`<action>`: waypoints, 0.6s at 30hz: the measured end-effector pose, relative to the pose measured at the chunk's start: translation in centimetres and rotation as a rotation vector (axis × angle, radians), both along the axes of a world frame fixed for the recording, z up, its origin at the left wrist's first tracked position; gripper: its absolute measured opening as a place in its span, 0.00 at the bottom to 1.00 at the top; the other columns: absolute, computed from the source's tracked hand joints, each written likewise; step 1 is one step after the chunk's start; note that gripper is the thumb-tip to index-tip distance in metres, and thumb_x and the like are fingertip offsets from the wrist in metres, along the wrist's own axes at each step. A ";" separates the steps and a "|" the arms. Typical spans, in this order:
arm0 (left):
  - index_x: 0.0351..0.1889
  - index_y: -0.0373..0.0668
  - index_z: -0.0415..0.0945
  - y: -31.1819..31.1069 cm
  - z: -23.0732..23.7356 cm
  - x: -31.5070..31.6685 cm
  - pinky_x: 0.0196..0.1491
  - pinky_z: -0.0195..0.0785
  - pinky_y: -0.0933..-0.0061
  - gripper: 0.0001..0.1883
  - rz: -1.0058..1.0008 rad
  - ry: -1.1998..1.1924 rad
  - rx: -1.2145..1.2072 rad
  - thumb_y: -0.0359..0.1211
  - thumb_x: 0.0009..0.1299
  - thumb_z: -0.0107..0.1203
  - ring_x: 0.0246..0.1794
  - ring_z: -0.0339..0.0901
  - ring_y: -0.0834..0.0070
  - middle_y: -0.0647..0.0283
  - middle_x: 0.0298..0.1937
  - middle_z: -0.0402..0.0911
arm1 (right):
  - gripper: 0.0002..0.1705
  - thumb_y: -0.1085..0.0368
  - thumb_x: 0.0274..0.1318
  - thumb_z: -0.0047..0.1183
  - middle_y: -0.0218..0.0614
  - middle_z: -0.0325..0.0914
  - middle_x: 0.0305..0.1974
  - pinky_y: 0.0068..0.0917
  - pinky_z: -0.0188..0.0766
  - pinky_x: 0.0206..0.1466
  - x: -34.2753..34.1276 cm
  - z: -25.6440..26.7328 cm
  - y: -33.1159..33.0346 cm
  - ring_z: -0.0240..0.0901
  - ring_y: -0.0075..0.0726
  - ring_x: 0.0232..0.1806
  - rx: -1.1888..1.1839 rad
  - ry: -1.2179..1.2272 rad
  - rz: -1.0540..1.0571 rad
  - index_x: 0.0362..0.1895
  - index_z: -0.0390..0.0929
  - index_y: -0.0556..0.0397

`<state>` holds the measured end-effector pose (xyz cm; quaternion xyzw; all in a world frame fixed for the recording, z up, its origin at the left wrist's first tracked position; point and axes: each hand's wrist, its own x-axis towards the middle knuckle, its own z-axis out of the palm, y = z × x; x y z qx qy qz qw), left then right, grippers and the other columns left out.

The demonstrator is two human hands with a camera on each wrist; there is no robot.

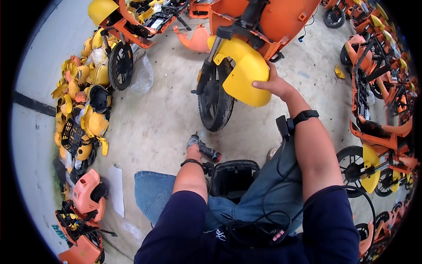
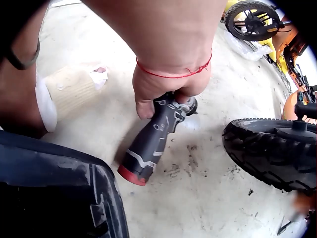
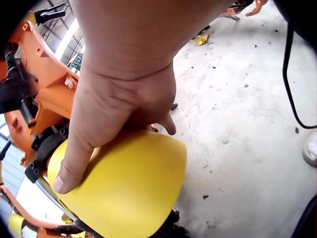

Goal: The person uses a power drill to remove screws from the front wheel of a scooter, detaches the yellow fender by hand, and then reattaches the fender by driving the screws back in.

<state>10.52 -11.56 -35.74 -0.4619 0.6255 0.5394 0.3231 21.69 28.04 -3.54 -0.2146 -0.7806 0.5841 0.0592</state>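
A yellow front fender (image 1: pixel 247 72) sits over the black wheel (image 1: pixel 215 105) of an orange scooter. My right hand (image 1: pixel 278 84) grips the fender's edge, with the thumb lying on its outer face; in the right wrist view that thumb is stretched along the yellow shell (image 3: pixel 133 183) and most fingers are hidden behind it. Low beside the wheel, my left hand (image 1: pixel 192 143) holds a cordless drill (image 2: pixel 151 141) around its front end. The drill is black and grey with a red base, close over the concrete floor.
Between the person's knees stands a black plastic bin-like piece (image 1: pixel 235 174). Yellow helmets and covers (image 1: pixel 94 123) are heaped along the left wall. Orange scooter frames (image 1: pixel 382 127) line the right side. A cable (image 1: pixel 373 207) loops by the right arm.
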 end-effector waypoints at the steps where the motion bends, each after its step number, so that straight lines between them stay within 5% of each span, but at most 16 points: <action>1: 0.64 0.40 0.70 0.8 1.2 -0.7 0.66 0.66 0.44 0.30 -0.008 0.061 -0.095 0.44 0.67 0.63 0.65 0.70 0.52 0.52 0.63 0.74 | 0.81 0.44 0.35 0.80 0.55 0.57 0.74 0.40 0.52 0.77 -0.2 0.4 -0.4 0.52 0.53 0.78 -0.009 0.034 -0.024 0.80 0.32 0.56; 4: 0.64 0.34 0.70 3.9 5.0 -3.7 0.67 0.65 0.48 0.34 -0.201 0.304 -0.547 0.43 0.62 0.63 0.66 0.70 0.48 0.44 0.63 0.74 | 0.80 0.46 0.36 0.80 0.56 0.55 0.73 0.40 0.55 0.76 -0.3 1.9 -1.9 0.55 0.52 0.76 0.021 -0.055 -0.047 0.78 0.32 0.62; 5: 0.64 0.30 0.68 7.6 13.0 -3.0 0.68 0.64 0.51 0.35 -0.258 0.561 -0.702 0.40 0.62 0.61 0.66 0.69 0.46 0.39 0.65 0.71 | 0.77 0.48 0.38 0.79 0.56 0.58 0.72 0.40 0.57 0.75 -0.4 2.3 -2.3 0.58 0.52 0.74 0.031 -0.060 -0.052 0.78 0.32 0.61; 6: 0.64 0.30 0.68 9.5 12.7 -4.9 0.67 0.64 0.50 0.34 -0.227 0.927 -0.778 0.38 0.62 0.61 0.67 0.69 0.48 0.39 0.65 0.72 | 0.76 0.49 0.39 0.78 0.57 0.60 0.71 0.40 0.60 0.74 -0.3 2.7 -2.5 0.60 0.52 0.73 0.009 -0.058 -0.079 0.78 0.34 0.61; 8: 0.63 0.31 0.69 13.3 16.5 -7.4 0.63 0.68 0.57 0.29 -0.276 1.264 -0.355 0.35 0.66 0.59 0.60 0.75 0.54 0.44 0.61 0.75 | 0.74 0.49 0.40 0.77 0.57 0.62 0.69 0.41 0.64 0.71 -0.3 3.5 -2.7 0.64 0.52 0.70 -0.038 -0.052 -0.135 0.78 0.36 0.61; 11: 0.62 0.32 0.70 18.0 26.7 -4.3 0.58 0.72 0.63 0.23 -0.402 1.384 0.198 0.34 0.72 0.55 0.54 0.78 0.61 0.48 0.57 0.78 | 0.71 0.50 0.41 0.77 0.57 0.66 0.66 0.40 0.72 0.64 -0.6 3.5 -2.0 0.71 0.51 0.65 -0.092 -0.024 -0.231 0.77 0.40 0.61; 14: 0.67 0.28 0.64 21.2 28.0 -3.2 0.72 0.58 0.58 0.27 -0.736 1.596 0.117 0.36 0.75 0.51 0.71 0.65 0.48 0.39 0.69 0.68 | 0.69 0.50 0.41 0.77 0.58 0.67 0.65 0.38 0.76 0.59 -0.9 3.6 -2.3 0.74 0.49 0.61 0.019 0.036 -0.276 0.77 0.42 0.61; 15: 0.69 0.27 0.63 22.2 27.2 -2.8 0.73 0.55 0.58 0.27 -0.757 1.649 0.126 0.35 0.76 0.49 0.73 0.62 0.47 0.38 0.71 0.65 | 0.62 0.53 0.47 0.74 0.57 0.67 0.64 0.41 0.75 0.60 -0.9 4.0 -3.1 0.74 0.50 0.61 0.022 0.069 -0.293 0.76 0.46 0.57; 18: 0.72 0.27 0.58 23.4 26.3 -2.8 0.76 0.49 0.57 0.28 -0.787 1.567 0.204 0.35 0.79 0.41 0.77 0.54 0.45 0.38 0.75 0.58 | 0.61 0.52 0.48 0.74 0.58 0.66 0.64 0.41 0.74 0.62 -0.8 4.8 -4.6 0.73 0.50 0.61 -0.064 0.048 -0.346 0.76 0.46 0.58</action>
